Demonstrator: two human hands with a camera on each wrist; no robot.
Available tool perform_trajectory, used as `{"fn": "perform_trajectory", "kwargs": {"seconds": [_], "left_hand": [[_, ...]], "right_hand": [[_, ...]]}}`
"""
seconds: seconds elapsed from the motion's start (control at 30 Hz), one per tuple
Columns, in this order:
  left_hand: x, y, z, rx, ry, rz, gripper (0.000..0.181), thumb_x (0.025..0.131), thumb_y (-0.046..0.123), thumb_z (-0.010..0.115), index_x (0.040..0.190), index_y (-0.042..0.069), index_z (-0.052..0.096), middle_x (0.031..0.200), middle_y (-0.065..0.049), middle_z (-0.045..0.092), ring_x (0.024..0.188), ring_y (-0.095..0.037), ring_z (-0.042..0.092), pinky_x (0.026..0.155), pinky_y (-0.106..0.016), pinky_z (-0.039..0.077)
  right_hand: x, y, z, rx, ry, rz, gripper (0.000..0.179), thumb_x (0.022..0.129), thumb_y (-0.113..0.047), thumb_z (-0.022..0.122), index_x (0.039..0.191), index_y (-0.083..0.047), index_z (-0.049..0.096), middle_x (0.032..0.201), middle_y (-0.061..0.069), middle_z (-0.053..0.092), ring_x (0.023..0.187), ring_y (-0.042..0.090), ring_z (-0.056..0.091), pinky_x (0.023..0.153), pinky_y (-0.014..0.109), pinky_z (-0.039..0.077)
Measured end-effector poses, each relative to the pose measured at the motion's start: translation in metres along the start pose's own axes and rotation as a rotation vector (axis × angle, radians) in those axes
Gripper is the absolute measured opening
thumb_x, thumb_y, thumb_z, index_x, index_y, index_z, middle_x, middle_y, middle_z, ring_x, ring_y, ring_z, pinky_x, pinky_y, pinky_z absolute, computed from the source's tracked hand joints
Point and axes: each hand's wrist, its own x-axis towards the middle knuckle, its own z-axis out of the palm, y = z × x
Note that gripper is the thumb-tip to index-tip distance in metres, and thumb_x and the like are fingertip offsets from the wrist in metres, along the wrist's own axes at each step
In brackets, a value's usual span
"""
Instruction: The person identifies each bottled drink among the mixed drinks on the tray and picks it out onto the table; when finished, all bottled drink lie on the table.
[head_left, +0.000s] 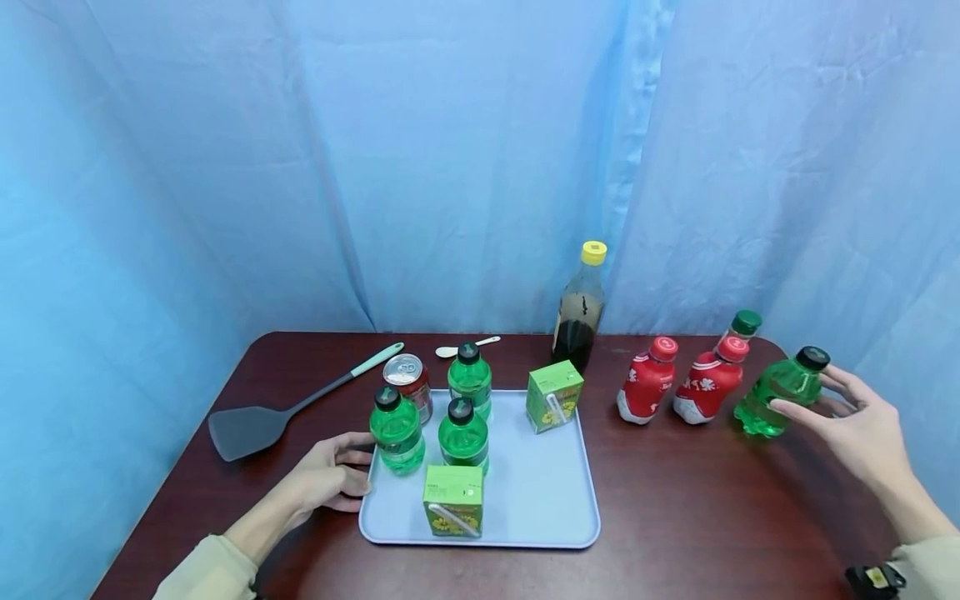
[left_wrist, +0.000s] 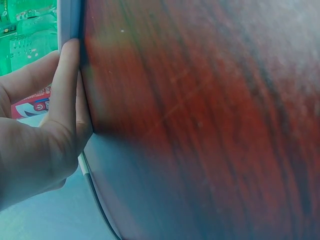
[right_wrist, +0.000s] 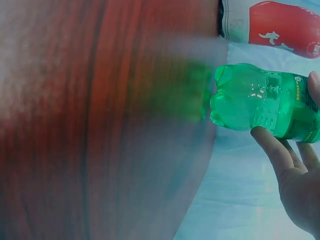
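My right hand (head_left: pixel 862 425) holds a green soda bottle (head_left: pixel 783 390) with a black cap at the table's right side. The bottle leans toward the hand, its base close over the table; in the right wrist view a thumb and fingers lie on opposite sides of it. At the left edge of a pale tray (head_left: pixel 532 500), my left hand (head_left: pixel 326 475) grips the rim with its fingertips. Three similar green bottles (head_left: pixel 399 437) stand on the tray, along with two green drink cartons (head_left: pixel 453 504) with straws. A red can (head_left: pixel 406 379) is at its back left corner.
Two red-wrapped bottles (head_left: pixel 648 383) stand right of the tray, with a green-capped bottle (head_left: pixel 746 322) partly hidden behind them. A yellow-capped bottle of dark liquid (head_left: pixel 577 321) is at the back. A spatula (head_left: pixel 255 429) lies left and a small spoon (head_left: pixel 457 350) behind the tray.
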Motion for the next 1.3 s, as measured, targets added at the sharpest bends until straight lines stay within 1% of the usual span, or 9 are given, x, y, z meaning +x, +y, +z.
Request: {"fn": "perform_trajectory", "kwargs": {"seconds": [0.1,0.2,0.27,0.33,0.5,0.7,0.9,1.07,1.3], "left_hand": [[0.001,0.0,0.0,0.004,-0.006,0.0,0.075,0.076,-0.012,0.068,0.147,0.003,0.049,0.124,-0.02,0.06,0.087,-0.027,0.066,0.065,-0.048,0.06],[0.001,-0.001,-0.001,-0.003,-0.017,0.003,0.076,0.076,-0.013,0.068,0.148,0.003,0.047,0.125,-0.02,0.06,0.088,-0.027,0.067,0.066,-0.048,0.06],[0.001,-0.002,-0.001,-0.009,-0.028,0.004,0.077,0.077,-0.013,0.068,0.148,0.003,0.046,0.125,-0.021,0.06,0.089,-0.028,0.067,0.067,-0.048,0.06],[0.001,-0.003,-0.001,-0.015,-0.038,0.005,0.077,0.077,-0.013,0.068,0.149,0.003,0.045,0.126,-0.022,0.059,0.089,-0.028,0.068,0.067,-0.049,0.06],[0.001,-0.004,-0.001,-0.015,-0.04,0.0,0.077,0.076,-0.013,0.068,0.149,0.003,0.045,0.126,-0.022,0.059,0.09,-0.028,0.067,0.066,-0.049,0.06],[0.0,-0.002,-0.001,-0.015,-0.038,0.004,0.077,0.076,-0.014,0.068,0.148,0.002,0.046,0.125,-0.021,0.059,0.09,-0.027,0.066,0.066,-0.048,0.06],[0.001,-0.001,-0.003,-0.019,-0.04,0.012,0.077,0.077,-0.014,0.068,0.149,0.002,0.045,0.126,-0.022,0.059,0.089,-0.028,0.067,0.067,-0.049,0.06],[0.001,-0.001,-0.002,-0.021,-0.033,0.005,0.077,0.077,-0.013,0.068,0.148,0.003,0.046,0.126,-0.021,0.059,0.089,-0.028,0.067,0.067,-0.049,0.06],[0.0,-0.001,-0.001,-0.019,-0.02,-0.011,0.076,0.076,-0.013,0.068,0.147,0.003,0.047,0.125,-0.021,0.059,0.09,-0.028,0.065,0.066,-0.049,0.06]], "right_hand": [[0.001,0.003,0.0,0.001,-0.015,-0.014,0.091,0.087,-0.043,0.079,0.16,-0.037,0.027,0.158,0.023,0.036,0.135,0.032,0.051,0.059,0.008,0.047],[0.002,0.006,-0.002,0.023,-0.045,-0.044,0.088,0.088,-0.04,0.079,0.159,-0.038,0.029,0.157,0.012,0.041,0.121,-0.001,0.058,0.062,0.009,0.048],[0.003,0.009,-0.003,0.043,-0.063,-0.073,0.085,0.088,-0.038,0.079,0.159,-0.039,0.031,0.152,0.002,0.046,0.106,-0.018,0.055,0.063,0.009,0.049],[0.004,0.011,-0.004,0.053,-0.073,-0.106,0.084,0.089,-0.035,0.08,0.158,-0.038,0.033,0.147,-0.003,0.048,0.096,-0.027,0.048,0.063,0.01,0.05],[0.005,0.014,-0.003,0.028,-0.071,-0.177,0.085,0.088,-0.032,0.08,0.159,-0.034,0.033,0.144,0.004,0.049,0.095,-0.027,0.049,0.063,0.009,0.049],[0.005,0.017,-0.001,0.045,-0.071,-0.204,0.084,0.088,-0.028,0.081,0.158,-0.032,0.035,0.133,-0.014,0.049,0.095,-0.025,0.053,0.064,0.01,0.05],[0.005,0.013,0.0,0.041,-0.074,-0.206,0.084,0.089,-0.029,0.08,0.159,-0.033,0.033,0.135,-0.008,0.05,0.096,-0.025,0.052,0.064,0.009,0.05],[0.005,0.011,0.001,0.071,-0.068,-0.224,0.082,0.09,-0.026,0.08,0.158,-0.033,0.035,0.128,-0.019,0.048,0.096,-0.025,0.053,0.065,0.009,0.05],[0.004,0.011,0.0,0.083,-0.085,-0.242,0.083,0.089,-0.022,0.08,0.158,-0.032,0.034,0.129,-0.018,0.046,0.096,-0.023,0.055,0.065,0.01,0.051]]}}
